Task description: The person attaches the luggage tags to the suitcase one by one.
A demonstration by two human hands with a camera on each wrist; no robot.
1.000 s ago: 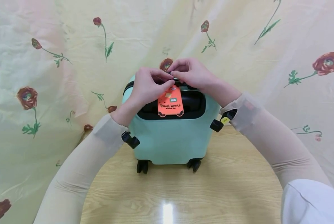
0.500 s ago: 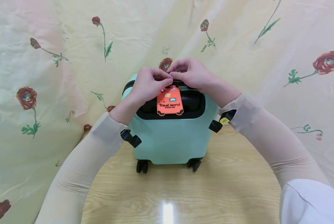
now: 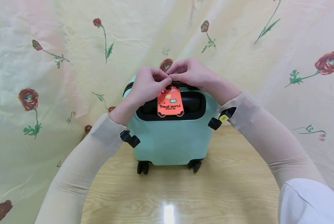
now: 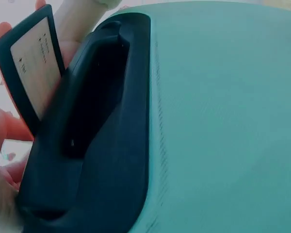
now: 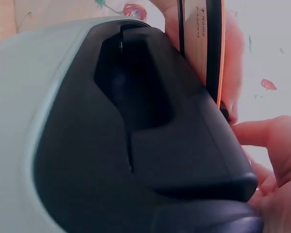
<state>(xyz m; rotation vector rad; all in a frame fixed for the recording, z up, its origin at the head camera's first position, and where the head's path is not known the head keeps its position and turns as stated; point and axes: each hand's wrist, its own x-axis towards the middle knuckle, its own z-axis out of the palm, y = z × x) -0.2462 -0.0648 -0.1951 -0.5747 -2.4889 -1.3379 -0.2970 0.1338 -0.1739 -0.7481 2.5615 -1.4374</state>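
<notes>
An orange luggage tag (image 3: 170, 104) printed "Travel World" hangs against the black handle recess of a mint-green suitcase (image 3: 169, 140). My left hand (image 3: 148, 85) and right hand (image 3: 195, 74) meet above the tag, thumbs and forefingers pinching at its black strap (image 3: 169, 86). The fingers hide most of that strap. Both wrist views show the tag's back, a pale label (image 4: 36, 65) in a dark frame, standing beside the black carry handle (image 5: 199, 141). In the right wrist view, a small black end of the strap (image 5: 224, 111) shows near the fingertips.
The suitcase stands upright on black wheels (image 3: 195, 165) on a wood-grain surface (image 3: 178, 189). Behind it and on both sides hangs a pale curtain (image 3: 138, 28) with printed red flowers. Each wrist carries a small black camera (image 3: 130, 139).
Both hands stay at the top of the tag, with only slight finger shifts to the left. The tag and the suitcase keep their places.
</notes>
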